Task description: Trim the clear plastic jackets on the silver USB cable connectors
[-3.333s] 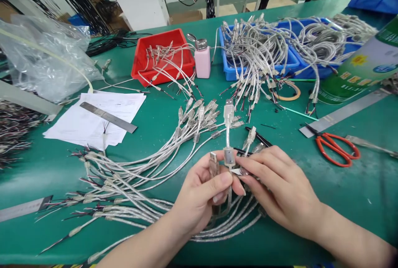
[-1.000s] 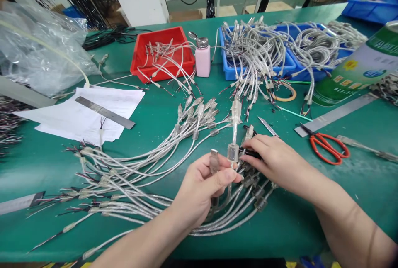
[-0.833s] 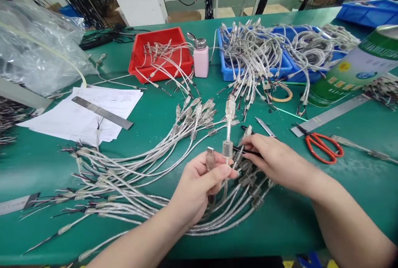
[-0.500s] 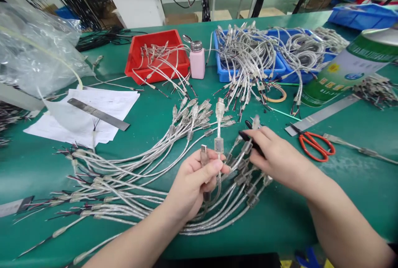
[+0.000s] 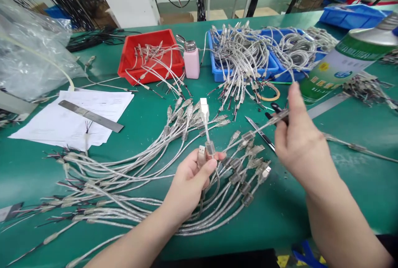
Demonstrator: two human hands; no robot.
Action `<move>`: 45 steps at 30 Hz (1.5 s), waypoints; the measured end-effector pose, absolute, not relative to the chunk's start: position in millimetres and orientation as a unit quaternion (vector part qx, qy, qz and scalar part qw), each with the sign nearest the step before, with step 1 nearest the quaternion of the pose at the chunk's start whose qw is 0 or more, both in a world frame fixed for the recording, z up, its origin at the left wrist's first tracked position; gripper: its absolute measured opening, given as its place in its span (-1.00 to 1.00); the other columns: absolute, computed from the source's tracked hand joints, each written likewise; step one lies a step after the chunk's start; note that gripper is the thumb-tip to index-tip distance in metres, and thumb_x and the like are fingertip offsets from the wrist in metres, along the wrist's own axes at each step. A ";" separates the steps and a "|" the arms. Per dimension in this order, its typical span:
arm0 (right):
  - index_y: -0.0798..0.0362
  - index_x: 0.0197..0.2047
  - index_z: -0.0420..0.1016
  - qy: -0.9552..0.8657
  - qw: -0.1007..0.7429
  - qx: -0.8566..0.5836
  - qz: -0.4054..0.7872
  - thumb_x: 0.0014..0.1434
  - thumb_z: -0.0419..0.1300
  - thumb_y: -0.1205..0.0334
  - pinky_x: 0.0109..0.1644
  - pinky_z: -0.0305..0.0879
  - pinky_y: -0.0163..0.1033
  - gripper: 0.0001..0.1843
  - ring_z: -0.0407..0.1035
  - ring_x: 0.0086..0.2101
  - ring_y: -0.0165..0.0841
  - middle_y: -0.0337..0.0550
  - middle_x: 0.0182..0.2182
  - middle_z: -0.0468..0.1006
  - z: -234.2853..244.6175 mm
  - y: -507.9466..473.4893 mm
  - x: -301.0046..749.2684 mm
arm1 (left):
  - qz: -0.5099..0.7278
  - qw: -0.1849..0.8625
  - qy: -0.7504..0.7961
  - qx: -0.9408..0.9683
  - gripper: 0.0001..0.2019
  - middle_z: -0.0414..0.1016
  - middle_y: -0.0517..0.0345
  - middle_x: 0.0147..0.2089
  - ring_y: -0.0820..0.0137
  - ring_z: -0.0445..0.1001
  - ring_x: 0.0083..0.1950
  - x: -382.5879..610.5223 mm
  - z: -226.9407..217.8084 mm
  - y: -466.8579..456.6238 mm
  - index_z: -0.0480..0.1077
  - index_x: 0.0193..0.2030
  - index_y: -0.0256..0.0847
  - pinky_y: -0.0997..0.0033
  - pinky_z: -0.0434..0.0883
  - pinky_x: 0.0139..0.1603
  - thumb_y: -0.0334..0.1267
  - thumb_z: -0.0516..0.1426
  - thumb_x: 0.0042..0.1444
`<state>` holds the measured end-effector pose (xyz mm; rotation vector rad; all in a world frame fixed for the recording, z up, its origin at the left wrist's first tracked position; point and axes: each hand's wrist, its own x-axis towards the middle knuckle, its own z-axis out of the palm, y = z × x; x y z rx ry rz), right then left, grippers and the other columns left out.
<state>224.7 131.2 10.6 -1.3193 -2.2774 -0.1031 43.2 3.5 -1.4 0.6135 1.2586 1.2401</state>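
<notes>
My left hand (image 5: 192,176) is closed around USB cables. One USB plug (image 5: 203,110) stands up above the fingers, with a grey ferrite bead under it, and a second plug (image 5: 201,156) sticks out beside the fingers. Off to the right, my right hand (image 5: 301,143) pinches the plug end of another clear-jacketed USB cable (image 5: 267,125), drawn out from the bundle. Small black pieces (image 5: 273,110) show at its fingertips; I cannot make out what they are. Under that cable lies a craft knife (image 5: 261,133). Below my left hand spreads a bundle of USB cables (image 5: 130,201) with stripped wire ends at left.
A red bin (image 5: 124,60), a pink pump bottle (image 5: 192,62) and blue bins (image 5: 219,75) of cables line the back. A green-and-white can (image 5: 336,64) stands tilted-looking at right. Papers (image 5: 102,135) with a steel ruler (image 5: 90,115) lie left.
My right hand has moved right and up from the bundle, pulling a cable's plug end along and uncovering the craft knife. It now hides the red-handled scissors. My left hand keeps its hold.
</notes>
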 end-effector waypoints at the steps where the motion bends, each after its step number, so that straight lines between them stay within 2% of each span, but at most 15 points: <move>1: 0.15 0.40 -0.39 -0.822 0.257 -0.507 -0.030 0.24 -0.08 0.32 -0.42 0.27 -0.14 -0.25 0.39 -0.39 -0.14 0.14 -0.19 0.47 14.0 132.1 226.4 | 0.527 0.589 0.549 0.272 -0.82 0.45 0.04 -0.05 0.67 -0.06 -0.60 43.4 -2.0 3.2 0.30 -0.24 -0.24 0.45 -0.14 -0.59 -0.16 0.11 0.16; 4: 0.17 0.39 -0.50 -0.776 0.288 -0.562 0.008 0.24 -0.03 0.32 -0.41 0.25 -0.15 -0.17 0.42 -0.38 -0.15 0.09 -0.19 0.51 20.2 136.7 231.9 | 0.518 0.584 0.560 0.277 -0.81 0.46 0.05 -0.11 0.66 -0.05 -0.59 43.7 -4.7 3.2 0.27 -0.27 -0.24 0.46 -0.10 -0.59 -0.14 0.08 0.18; 7: 0.26 0.36 -0.16 -0.750 0.356 -0.557 -0.026 0.27 -0.02 0.27 -0.22 0.29 -0.08 -0.33 0.38 -0.15 -0.07 0.21 -0.09 0.44 19.7 141.0 235.0 | 0.508 0.603 0.550 0.276 -0.81 0.44 0.14 -0.30 0.63 -0.02 -0.59 44.3 -6.2 4.5 0.25 -0.29 -0.24 0.48 -0.08 -0.59 -0.15 0.09 0.18; 9: 0.21 0.23 0.14 -0.734 0.424 -0.530 0.006 0.29 -0.02 0.23 -0.22 0.32 -0.10 -0.53 0.41 -0.24 -0.17 0.22 -0.09 0.41 17.6 140.3 233.6 | 0.500 0.616 0.541 0.280 -0.81 0.40 0.19 -0.41 0.61 -0.01 -0.59 44.7 -5.5 5.3 0.26 -0.27 -0.24 0.49 -0.08 -0.59 -0.14 0.10 0.16; 12: 0.07 0.01 0.25 -0.703 0.498 -0.479 0.170 0.26 0.05 0.19 -0.45 0.29 -0.26 -0.73 0.34 -0.52 -0.40 -0.04 -0.33 0.43 14.8 132.3 225.7 | 0.514 0.616 0.524 0.285 -0.80 0.44 0.17 -0.42 0.60 -0.01 -0.60 44.0 -3.2 5.4 0.26 -0.26 -0.24 0.49 -0.08 -0.60 -0.15 0.12 0.15; 16: 0.03 -0.22 0.39 -0.774 0.398 -0.418 0.260 0.19 0.14 0.20 -0.50 0.20 -0.33 -0.89 0.24 -0.57 -0.46 -0.26 -0.53 0.37 14.0 113.7 210.5 | 0.538 0.603 0.518 0.280 -0.82 0.48 0.14 -0.38 0.61 0.00 -0.61 42.2 -0.8 4.1 0.30 -0.27 -0.23 0.49 -0.08 -0.60 -0.16 0.15 0.12; 19: 0.03 -0.11 0.44 -0.811 0.271 -0.344 0.386 0.20 0.13 0.14 -0.53 0.19 -0.36 -0.78 0.23 -0.61 -0.47 -0.31 -0.60 0.37 15.0 100.0 201.6 | 0.510 0.614 0.517 0.309 -0.82 0.50 0.15 -0.44 0.60 0.00 -0.63 44.9 0.5 2.5 0.34 -0.27 -0.23 0.49 -0.06 -0.60 -0.16 0.15 0.11; 22: 0.03 -0.12 0.44 -0.792 0.214 -0.301 0.487 0.22 0.11 0.08 -0.39 0.30 -0.35 -0.75 0.35 -0.50 -0.44 -0.27 -0.49 0.48 15.3 91.7 197.4 | 0.472 0.586 0.533 0.386 -0.81 0.50 0.12 -0.41 0.54 0.15 -0.57 48.4 2.7 1.1 0.39 -0.31 -0.25 0.47 0.09 -0.53 -0.15 0.14 0.11; 25: 0.05 -0.26 0.45 -0.773 0.242 -0.323 0.490 0.23 0.10 0.08 -0.32 0.31 -0.35 -0.77 0.36 -0.43 -0.43 -0.23 -0.44 0.49 14.9 90.7 196.7 | 0.434 0.474 0.599 0.478 -0.78 0.44 0.12 -0.35 0.41 0.32 -0.38 43.6 3.7 2.3 0.43 -0.27 -0.23 0.42 0.24 -0.35 -0.12 0.08 0.16; 28: 0.07 -0.26 0.45 -0.756 0.287 -0.362 0.463 0.23 0.09 0.06 -0.48 0.19 -0.37 -0.74 0.23 -0.54 -0.47 -0.26 -0.54 0.37 15.3 92.4 197.6 | 0.334 0.327 0.676 0.570 -0.80 0.41 0.10 -0.30 0.33 0.36 -0.25 31.5 -0.8 6.7 0.40 -0.25 -0.21 0.37 0.26 -0.21 -0.18 0.00 0.21; 31: 0.08 -0.26 0.45 -0.757 0.299 -0.374 0.445 0.24 0.08 0.05 -0.54 0.10 -0.36 -0.73 0.14 -0.58 -0.48 -0.27 -0.58 0.30 16.6 91.2 198.1 | 0.224 0.242 0.715 0.617 -0.85 0.39 0.07 -0.27 0.28 0.37 -0.22 24.9 -11.3 12.9 0.36 -0.25 -0.20 0.33 0.25 -0.20 -0.23 0.01 0.18; 35: 0.06 -0.26 0.46 -0.783 0.317 -0.347 0.406 0.23 0.08 0.09 -0.46 0.20 -0.35 -0.77 0.24 -0.54 -0.45 -0.21 -0.45 0.45 17.5 86.1 198.0 | 0.180 0.230 0.726 0.623 -0.86 0.37 0.04 -0.28 0.24 0.38 -0.24 29.3 -18.9 18.2 0.36 -0.27 -0.18 0.32 0.21 -0.27 -0.29 -0.01 0.16; 39: 0.04 -0.27 0.45 -0.800 0.337 -0.328 0.372 0.23 0.09 0.15 -0.34 0.29 -0.33 -0.82 0.37 -0.41 -0.38 -0.18 -0.36 0.52 18.1 84.5 199.1 | 0.142 0.254 0.703 0.649 -0.86 0.32 0.14 -0.48 0.32 0.31 -0.43 24.1 -3.4 13.4 0.32 -0.46 -0.16 0.36 0.11 -0.40 -0.35 0.01 0.09; 42: 0.05 -0.25 0.45 -0.802 0.325 -0.331 0.376 0.24 0.08 0.15 -0.35 0.29 -0.34 -0.81 0.37 -0.43 -0.39 -0.20 -0.40 0.51 19.5 86.2 200.7 | 0.111 0.309 0.652 0.683 -0.77 0.20 0.27 -0.64 0.43 0.16 -0.57 8.6 14.1 5.9 0.23 -0.61 -0.17 0.41 0.03 -0.50 -0.28 0.13 0.01; 45: 0.08 -0.24 0.46 -0.788 0.307 -0.343 0.410 0.27 0.05 0.10 -0.42 0.24 -0.35 -0.74 0.29 -0.53 -0.45 -0.26 -0.56 0.41 21.6 88.5 201.8 | 0.134 0.384 0.625 0.667 -0.72 0.18 0.30 -0.66 0.46 0.11 -0.58 -2.2 24.0 2.4 0.28 -0.61 -0.18 0.43 0.02 -0.52 -0.15 0.14 0.05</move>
